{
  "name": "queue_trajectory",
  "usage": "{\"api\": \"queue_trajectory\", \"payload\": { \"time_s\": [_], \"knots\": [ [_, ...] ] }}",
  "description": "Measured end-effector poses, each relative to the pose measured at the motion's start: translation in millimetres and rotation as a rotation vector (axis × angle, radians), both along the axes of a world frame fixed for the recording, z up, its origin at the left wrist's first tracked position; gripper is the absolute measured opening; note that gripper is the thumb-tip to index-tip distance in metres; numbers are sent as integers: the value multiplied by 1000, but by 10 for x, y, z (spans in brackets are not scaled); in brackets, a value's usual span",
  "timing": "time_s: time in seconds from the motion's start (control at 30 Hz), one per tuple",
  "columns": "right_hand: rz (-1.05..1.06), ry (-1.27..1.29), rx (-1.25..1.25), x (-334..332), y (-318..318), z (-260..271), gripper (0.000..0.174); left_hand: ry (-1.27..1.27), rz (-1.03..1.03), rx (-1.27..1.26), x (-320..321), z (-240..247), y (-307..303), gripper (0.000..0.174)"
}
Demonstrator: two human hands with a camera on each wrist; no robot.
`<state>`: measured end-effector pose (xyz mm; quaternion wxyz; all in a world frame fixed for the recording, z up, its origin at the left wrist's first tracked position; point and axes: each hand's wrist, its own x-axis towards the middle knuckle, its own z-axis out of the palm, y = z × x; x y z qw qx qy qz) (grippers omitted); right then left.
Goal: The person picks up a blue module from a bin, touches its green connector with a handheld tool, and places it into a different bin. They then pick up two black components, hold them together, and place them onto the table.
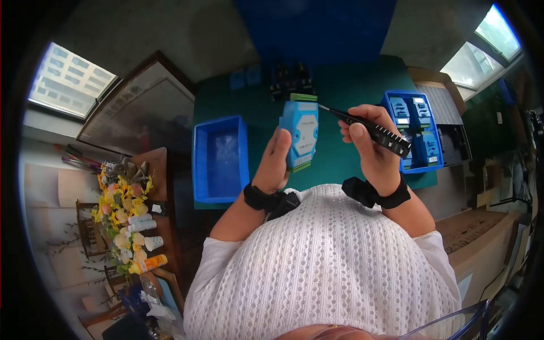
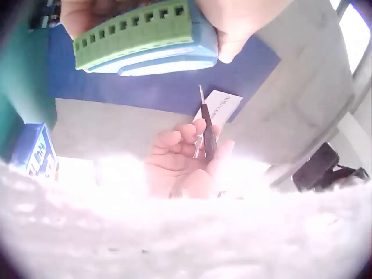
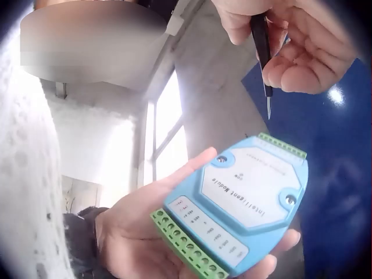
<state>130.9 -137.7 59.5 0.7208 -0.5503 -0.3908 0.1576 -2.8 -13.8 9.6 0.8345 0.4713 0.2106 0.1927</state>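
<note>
My left hand [image 1: 275,158] grips a light blue electronic module [image 1: 304,133] with green terminal blocks at both ends. Its label reads "Intelligent Module" in the right wrist view, where the label side [image 3: 247,189] and two screws face the camera. My right hand [image 1: 371,136] pinches a slim black tool [image 1: 381,135] with a notched, wider rear end. Its thin metal tip [image 3: 269,108] points toward the module's far green terminal block [image 1: 304,97], close beside it in the head view. The left wrist view shows the near green terminal block [image 2: 136,35] from its slotted side.
An open blue bin [image 1: 221,161] stands left on the green mat [image 1: 340,164]. At right, another blue bin [image 1: 413,168] holds several blue modules, beside an open cardboard box [image 1: 433,85]. Dark and green parts [image 1: 292,79] lie at the back. Flowers [image 1: 122,209] stand far left.
</note>
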Motion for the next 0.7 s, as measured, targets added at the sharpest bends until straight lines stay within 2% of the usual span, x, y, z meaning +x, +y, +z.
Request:
{"api": "queue_trajectory", "payload": {
  "time_s": [0.07, 0.17, 0.3, 0.33, 0.47, 0.57, 0.7],
  "knots": [
    [0, -1, 10, 23, -22, -10, 23, -20, -6, -83, 28, -50, 53, 79],
    [111, 140, 26, 104, -101, -82, 21, -270, -222, -638, -52, -115, 232, 80],
    [226, 404, 37, 88, -150, -197, 19, -310, -169, -737, -61, -4, 178, 81],
    [289, 474, 16, 93, -167, -224, 21, -330, -164, -703, -64, 4, 160, 82],
    [368, 448, -64, 42, -211, -166, 28, -391, -116, -528, -79, 22, 112, 86],
    [366, 466, 82, -44, -245, -176, 27, -408, -71, -444, -90, 96, 62, 88],
    [388, 173, 153, -86, -242, -178, 33, -455, -74, -364, -112, 123, 10, 91]
  ]
}}
